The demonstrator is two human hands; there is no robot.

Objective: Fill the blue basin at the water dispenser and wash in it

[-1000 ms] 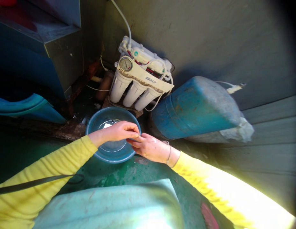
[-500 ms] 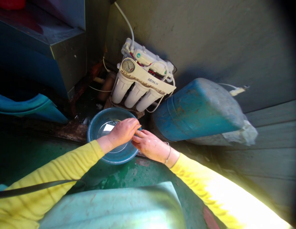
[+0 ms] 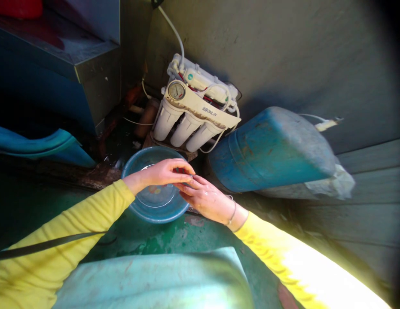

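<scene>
My left hand [image 3: 163, 173] hovers over a round blue basin [image 3: 147, 214] that has a little water in it. Its fingers are bunched together and touch the fingertips of my right hand [image 3: 206, 200]. My right hand lies palm down at the basin's right rim with its fingers stretched out and looks wet. I see no object between the hands. A thin bracelet circles my right wrist. Both arms wear yellow sleeves.
A white three-cartridge water filter [image 3: 195, 115] with a pressure gauge leans against the wall behind the basin. A blue jerrycan [image 3: 270, 150] lies on its side to the right. A blue-grey cabinet [image 3: 90, 73] stands at the left. A pale green surface [image 3: 154, 279] is right below me.
The hands stay together over the basin. My left fingers have curled and shifted slightly right along my right fingertips. The view has drifted a little.
</scene>
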